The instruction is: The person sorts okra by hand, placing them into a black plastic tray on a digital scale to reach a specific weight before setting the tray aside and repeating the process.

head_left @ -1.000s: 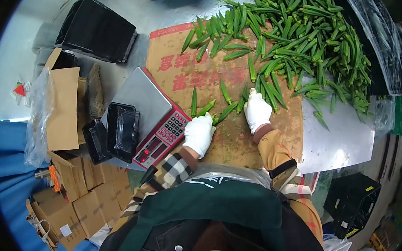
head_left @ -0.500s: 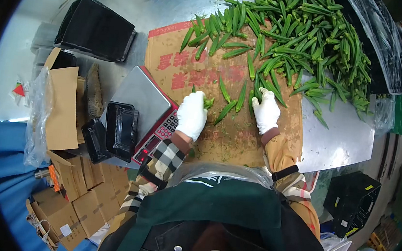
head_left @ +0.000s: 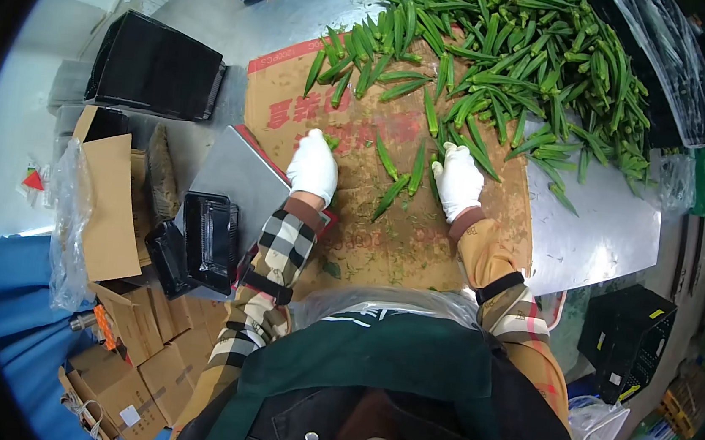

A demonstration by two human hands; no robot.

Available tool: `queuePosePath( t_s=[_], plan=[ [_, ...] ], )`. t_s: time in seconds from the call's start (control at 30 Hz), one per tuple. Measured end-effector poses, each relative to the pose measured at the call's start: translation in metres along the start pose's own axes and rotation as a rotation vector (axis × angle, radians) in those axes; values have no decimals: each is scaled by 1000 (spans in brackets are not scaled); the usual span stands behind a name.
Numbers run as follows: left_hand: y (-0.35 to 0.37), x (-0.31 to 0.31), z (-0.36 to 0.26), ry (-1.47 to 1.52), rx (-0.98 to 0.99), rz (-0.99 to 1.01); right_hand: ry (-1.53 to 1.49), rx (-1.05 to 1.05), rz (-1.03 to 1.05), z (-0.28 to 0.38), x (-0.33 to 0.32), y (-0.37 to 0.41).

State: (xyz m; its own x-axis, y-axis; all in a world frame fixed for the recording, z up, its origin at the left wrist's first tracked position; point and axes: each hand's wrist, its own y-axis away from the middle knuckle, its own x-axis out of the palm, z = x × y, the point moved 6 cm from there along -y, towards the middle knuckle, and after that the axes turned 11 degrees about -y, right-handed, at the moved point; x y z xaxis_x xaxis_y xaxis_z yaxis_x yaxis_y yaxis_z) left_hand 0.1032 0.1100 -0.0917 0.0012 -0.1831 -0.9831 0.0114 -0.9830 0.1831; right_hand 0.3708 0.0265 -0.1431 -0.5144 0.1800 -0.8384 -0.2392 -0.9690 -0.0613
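Observation:
My left hand, in a white glove, is closed over the left part of the cardboard sheet. A green okra end shows beside its fingers; the rest of what it holds is hidden. My right hand, also gloved, has its fingers curled at the near edge of the okra pile, with an okra pod partly hidden at the fingertips. Between the hands lie a few loose okra pods. Under them is the dirty, red-printed cardboard sheet.
To the left is a scale with black plastic trays on its near side. A stack of black trays stands behind it, with an open carton nearby. Bare metal tabletop shows at right; a black crate sits below.
My left hand has moved away from my body and slightly left, with the okra. My right hand has shifted slightly left, and its fingers have drawn closer together.

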Motion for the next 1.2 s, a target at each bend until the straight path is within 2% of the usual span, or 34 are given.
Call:
queuePosePath(
  t_s=[0.1,0.23,0.27,0.37,0.4,0.5,0.53,0.57,0.63,0.67,0.77,0.8,0.87,0.9,1.0,1.03,1.1,1.13,1.17,1.2],
  plan=[
    [9,34,-5,-82,24,289,129,37,4,4,6,-9],
    [6,52,-6,-4,62,233,222,-14,98,-1,15,-17],
    [8,44,-7,76,80,119,134,-36,46,-4,10,-15],
    [8,8,-19,497,220,-49,-111,115,-14,-4,-17,-3],
    [6,-3,-22,448,222,-123,-181,166,-4,-2,-25,1],
    [8,-12,-52,299,494,-238,-109,223,157,6,-19,14],
    [16,-14,-65,350,560,-273,-27,189,169,8,-5,17],
    [20,1,-77,278,658,-284,-41,46,38,19,-8,25],
    [26,24,-96,196,905,-360,-79,70,64,15,-1,23],
    [35,22,-99,153,913,-461,-83,84,71,12,-1,22],
    [21,31,-94,-9,857,-223,-90,121,137,0,-3,29],
    [18,24,-89,97,818,-233,-91,122,180,-5,-7,30],
    [12,14,-75,305,569,-169,-117,190,228,-5,-23,32],
    [14,5,-68,408,446,-151,-169,203,167,-6,-36,31],
    [31,-10,-67,393,320,-23,-260,298,-6,-19,-61,27],
    [38,-3,-71,352,325,9,-252,283,-92,-24,-62,21],
    [52,24,-81,337,426,4,-119,159,-138,-30,-54,11],
    [58,41,-85,331,474,2,-72,157,-103,-34,-45,8],
    [63,44,-92,142,465,-9,-24,155,-67,-35,-38,5],
    [63,47,-95,79,464,-14,24,152,-30,-38,-32,4]
  ],
)
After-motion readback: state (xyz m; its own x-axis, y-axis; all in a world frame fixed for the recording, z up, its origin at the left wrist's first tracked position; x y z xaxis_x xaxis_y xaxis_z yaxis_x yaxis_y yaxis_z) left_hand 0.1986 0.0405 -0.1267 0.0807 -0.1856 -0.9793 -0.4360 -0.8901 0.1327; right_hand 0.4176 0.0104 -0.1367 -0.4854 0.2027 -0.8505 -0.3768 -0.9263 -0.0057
